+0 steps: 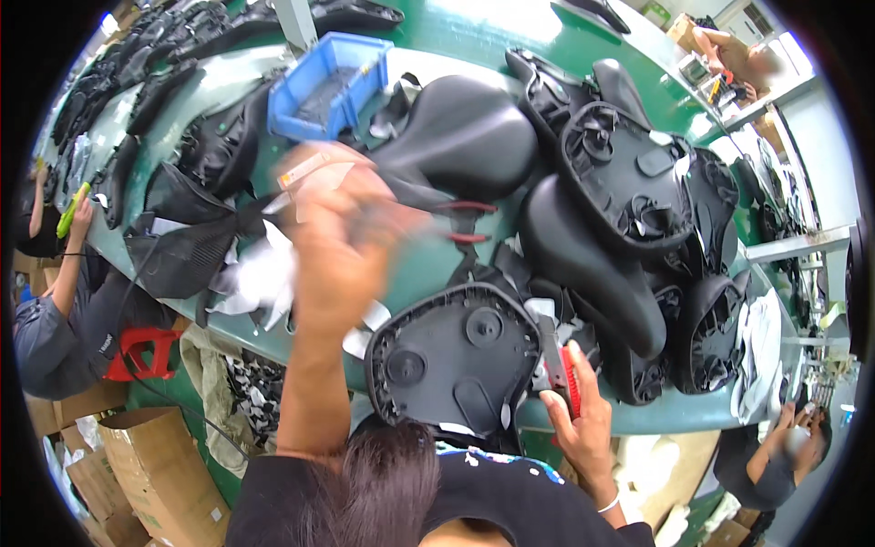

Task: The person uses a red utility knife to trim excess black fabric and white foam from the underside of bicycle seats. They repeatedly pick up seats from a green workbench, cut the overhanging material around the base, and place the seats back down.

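Note:
A black bicycle saddle (447, 356) lies underside up in front of me, its rim rough with trimmed cover edge. At its right side my right hand (585, 424) is closed round a hand tool (550, 339) with a red grip and a grey body; its exact kind is unclear. My left hand (342, 255) is raised over the table left of the saddle, smeared by motion, so its fingers and anything in them cannot be read. Beyond it is a blurred tan-pink shape with a pale label (305, 170). A red-handled tool (469, 223) lies behind the saddle.
A blue bin (328, 87) stands at the back left. A smooth black saddle (460, 137) lies behind, and more saddles (629, 182) are piled at right. White scraps (260, 278) lie at left. Co-workers are at the far left and right; cardboard boxes (164, 474) stand on the floor.

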{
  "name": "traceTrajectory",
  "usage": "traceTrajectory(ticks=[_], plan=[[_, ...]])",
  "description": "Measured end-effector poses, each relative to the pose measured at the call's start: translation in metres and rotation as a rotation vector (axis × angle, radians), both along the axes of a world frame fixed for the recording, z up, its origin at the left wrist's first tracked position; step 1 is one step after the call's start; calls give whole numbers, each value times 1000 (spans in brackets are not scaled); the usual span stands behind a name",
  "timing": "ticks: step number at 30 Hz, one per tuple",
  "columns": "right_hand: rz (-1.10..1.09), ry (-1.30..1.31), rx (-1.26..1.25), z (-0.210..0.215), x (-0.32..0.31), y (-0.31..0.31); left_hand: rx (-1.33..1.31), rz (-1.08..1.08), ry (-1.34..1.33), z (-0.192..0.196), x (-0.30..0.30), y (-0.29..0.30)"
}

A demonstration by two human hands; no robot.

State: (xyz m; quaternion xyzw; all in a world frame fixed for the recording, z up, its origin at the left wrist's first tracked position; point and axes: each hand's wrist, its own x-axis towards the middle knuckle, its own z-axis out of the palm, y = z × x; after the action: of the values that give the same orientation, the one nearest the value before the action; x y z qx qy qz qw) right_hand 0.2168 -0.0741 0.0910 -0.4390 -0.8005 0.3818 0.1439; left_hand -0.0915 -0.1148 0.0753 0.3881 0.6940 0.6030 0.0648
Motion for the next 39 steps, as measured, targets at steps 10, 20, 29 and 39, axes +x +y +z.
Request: traceTrajectory(ticks=[10,20,29,39], plan=[[-445,226,694,60,-17,102,105,-168,-902,35,-37,43],[-250,317,189,68,-11,185,-195,-906,-648,-4,6,43],[324,239,204,17,-59,71,-308,-477,-954,-16,21,2],[52,227,0,-17,-19,29,-691,-442,658,10,72,-2]])
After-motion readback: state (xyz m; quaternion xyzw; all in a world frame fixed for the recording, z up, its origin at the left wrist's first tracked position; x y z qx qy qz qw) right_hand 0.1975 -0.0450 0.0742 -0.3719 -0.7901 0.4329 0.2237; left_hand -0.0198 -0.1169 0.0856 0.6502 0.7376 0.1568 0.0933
